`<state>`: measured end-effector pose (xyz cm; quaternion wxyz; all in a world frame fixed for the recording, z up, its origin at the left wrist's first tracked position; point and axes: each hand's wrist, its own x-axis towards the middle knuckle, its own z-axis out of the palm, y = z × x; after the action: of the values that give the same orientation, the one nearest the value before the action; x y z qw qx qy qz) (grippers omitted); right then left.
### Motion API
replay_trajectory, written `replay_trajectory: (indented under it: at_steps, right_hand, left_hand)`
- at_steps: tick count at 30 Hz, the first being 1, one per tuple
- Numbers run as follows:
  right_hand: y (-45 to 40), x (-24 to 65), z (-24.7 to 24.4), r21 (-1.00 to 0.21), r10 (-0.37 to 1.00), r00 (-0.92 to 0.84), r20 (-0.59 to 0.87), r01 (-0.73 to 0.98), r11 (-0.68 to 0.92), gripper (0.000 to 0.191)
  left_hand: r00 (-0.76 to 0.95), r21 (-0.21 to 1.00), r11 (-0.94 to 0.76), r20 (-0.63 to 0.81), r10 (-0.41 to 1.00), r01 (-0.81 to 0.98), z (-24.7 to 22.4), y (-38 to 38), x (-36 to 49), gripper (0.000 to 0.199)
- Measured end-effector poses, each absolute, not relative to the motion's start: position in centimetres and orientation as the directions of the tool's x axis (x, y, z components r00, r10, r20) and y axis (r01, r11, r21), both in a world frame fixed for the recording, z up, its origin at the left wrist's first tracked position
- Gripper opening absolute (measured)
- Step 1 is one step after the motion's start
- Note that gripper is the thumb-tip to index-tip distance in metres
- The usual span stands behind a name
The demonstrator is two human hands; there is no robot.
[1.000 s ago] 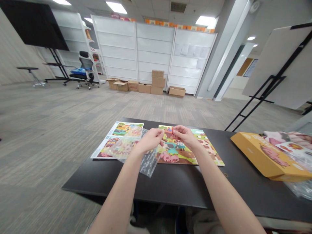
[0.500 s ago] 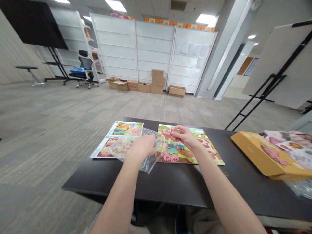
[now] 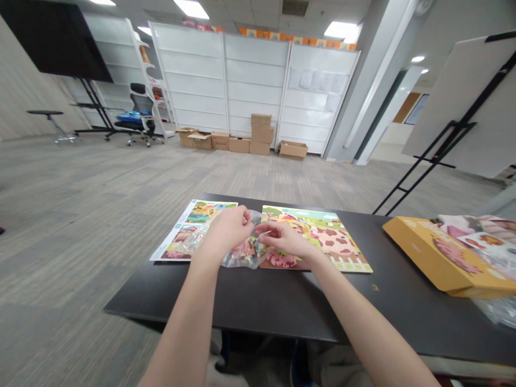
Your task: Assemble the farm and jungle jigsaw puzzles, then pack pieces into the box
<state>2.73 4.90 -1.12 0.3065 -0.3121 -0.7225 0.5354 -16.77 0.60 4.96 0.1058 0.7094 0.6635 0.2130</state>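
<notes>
Clear plastic bag (image 3: 233, 262), crinkled, shiny, pink and multicolored bits showing in it, lies on black bench (image 3: 266, 306) between printed sheet (image 3: 177, 237) and puzzle board (image 3: 341, 242), overlapping the sheet. Board: flat, bright farm scene, pale pink body with brown patches, white fence, green field, pale blue sky strip. Left hand (image 3: 226, 230) over bag, fingers curled; can't tell what they grip. Right hand (image 3: 287, 239) at bag's right side, over board's left part, fingers slightly parted; can't tell if they hold film. Yellow box (image 3: 439, 258) far right.
</notes>
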Motion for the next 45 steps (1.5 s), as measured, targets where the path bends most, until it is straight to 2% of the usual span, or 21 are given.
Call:
replay_trajectory:
  at_steps: [4,7,9,11,13,16,22,26,32,35,38,41,45]
  right_hand:
    - [6.2,4.3,-0.8,-0.949,0.9,-0.401,0.172,0.176,0.26,0.026]
    - [7.1,5.5,-1.1,-0.839,0.928,-0.272,0.253,0.416,0.351,0.022]
    - [7.1,5.9,-1.5,-0.662,0.902,-0.336,0.27,0.615,0.428,0.017]
    - [6.8,6.0,-1.8,-0.5,0.864,-0.452,0.222,0.708,0.499,0.021]
    - [6.5,6.1,-1.9,-0.43,0.818,-0.551,0.167,0.706,0.563,0.032]
    - [6.2,6.2,-1.7,-0.408,0.762,-0.637,0.119,0.668,0.622,0.037]
    - [6.3,6.0,-1.6,-0.489,0.815,-0.577,0.061,0.694,0.528,0.028]
    - [6.2,5.8,-1.8,-0.606,0.856,-0.516,0.042,0.668,0.432,0.035]
    - [6.2,5.6,-1.9,-0.88,0.896,-0.443,-0.025,0.436,0.19,0.03]
    - [6.7,5.7,-1.5,-0.922,0.953,-0.302,0.027,0.36,0.14,0.034]
    - [6.9,6.0,-0.6,-0.959,0.973,-0.202,0.11,0.234,0.157,0.037]
    - [6.3,5.8,0.2,-0.979,0.942,-0.322,0.098,0.141,0.149,0.04]
    - [5.0,4.1,0.0,-0.966,0.874,-0.478,0.086,0.175,0.191,0.035]
  left_hand:
    - [-0.039,0.453,-0.057,0.199,0.979,0.89,5.3,0.4,-17.5,0.015]
    - [-0.137,0.49,-0.015,0.272,0.952,0.872,5.7,0.2,-18.2,0.015]
    - [-0.229,0.53,0.016,0.337,0.913,0.848,5.9,0.1,-18.5,0.017]
    - [-0.302,0.569,0.031,0.39,0.87,0.822,6.2,0.1,-18.7,0.019]
    - [-0.346,0.593,0.032,0.424,0.837,0.805,6.3,0.1,-18.7,0.02]
    - [-0.372,0.605,0.034,0.443,0.816,0.796,6.4,0.1,-18.8,0.022]
    - [-0.333,0.589,0.027,0.416,0.846,0.807,6.0,0.2,-18.8,0.022]
    - [-0.319,0.585,0.018,0.417,0.851,0.811,5.8,0.3,-18.9,0.021]
    - [-0.334,0.603,0.013,0.423,0.842,0.797,5.9,0.3,-19.1,0.022]
    - [-0.304,0.584,0.009,0.411,0.86,0.812,5.9,0.2,-19.1,0.023]
    - [-0.193,0.552,-0.038,0.354,0.915,0.833,5.7,0.1,-19.0,0.023]
    - [-0.066,0.542,-0.095,0.271,0.96,0.835,5.7,-0.1,-18.6,0.022]
    - [0.05,0.523,-0.159,0.217,0.975,0.838,5.8,-0.2,-18.1,0.021]
